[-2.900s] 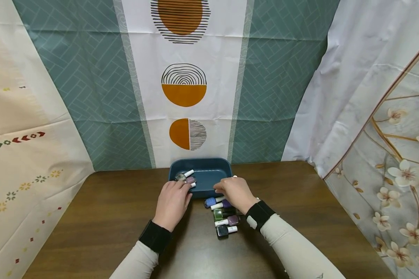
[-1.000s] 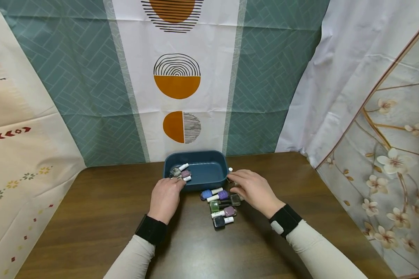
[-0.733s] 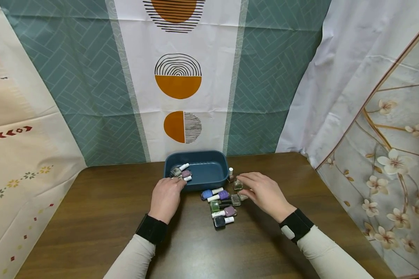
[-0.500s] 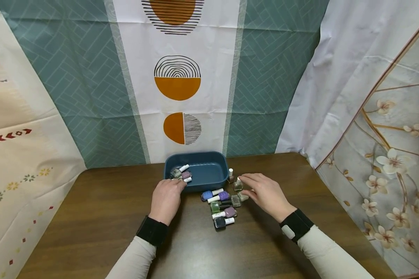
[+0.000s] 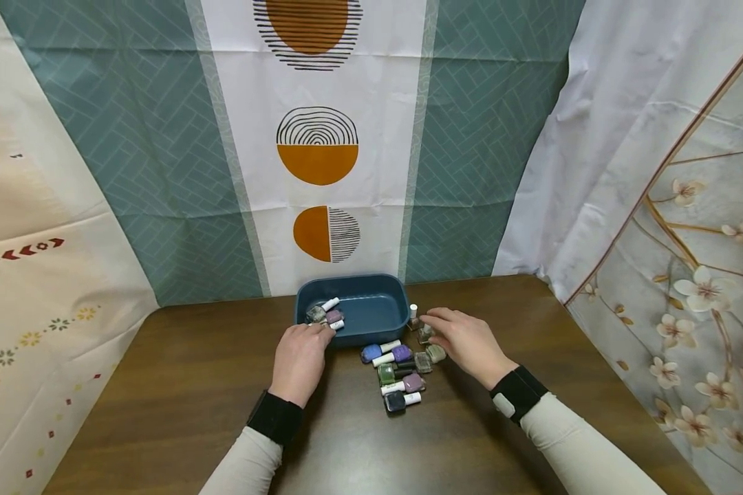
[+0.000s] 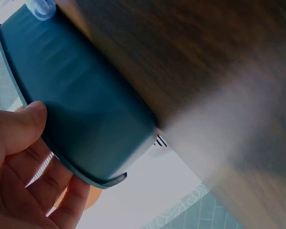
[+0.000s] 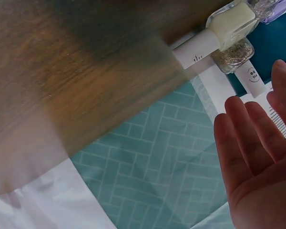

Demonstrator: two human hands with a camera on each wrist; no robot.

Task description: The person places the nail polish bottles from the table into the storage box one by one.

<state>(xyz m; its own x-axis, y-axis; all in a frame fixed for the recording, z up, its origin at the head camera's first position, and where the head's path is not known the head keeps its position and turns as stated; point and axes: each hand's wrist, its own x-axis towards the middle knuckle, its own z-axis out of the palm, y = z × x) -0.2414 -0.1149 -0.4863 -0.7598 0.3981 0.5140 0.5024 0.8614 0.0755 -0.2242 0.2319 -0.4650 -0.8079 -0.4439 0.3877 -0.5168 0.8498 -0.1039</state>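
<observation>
My left hand (image 5: pixel 300 361) grips the near-left rim of a dark blue bin (image 5: pixel 378 313). In the left wrist view its thumb lies against the bin's outer wall (image 6: pixel 86 95), fingers over the rim. Inside, at the left, lie a glittery nail polish bottle (image 5: pixel 317 313), a mauve one (image 5: pixel 334 316) and another white cap. My right hand (image 5: pixel 467 344) hovers with relaxed fingers beside a gold-glitter nail polish bottle (image 7: pixel 236 56) that stands with its white cap up. The right wrist view shows a gap between fingertips and cap. Close by lies a cream bottle (image 7: pixel 231 26).
A brownish bottle (image 5: pixel 413 317) stands upright at the bin's right side. In front of the bin lie blue (image 5: pixel 370 354), purple (image 5: pixel 402 353), green (image 5: pixel 386 374), grey-glitter (image 5: pixel 423 362), mauve (image 5: pixel 413 383) and black (image 5: pixel 395 402) bottles. A patterned cloth (image 5: pixel 328 165) hangs behind the table.
My right hand has moved from over the bin's right edge out to the right, beside the gold-glitter bottle, uncovering several bottles. The left hand keeps hold of the rim.
</observation>
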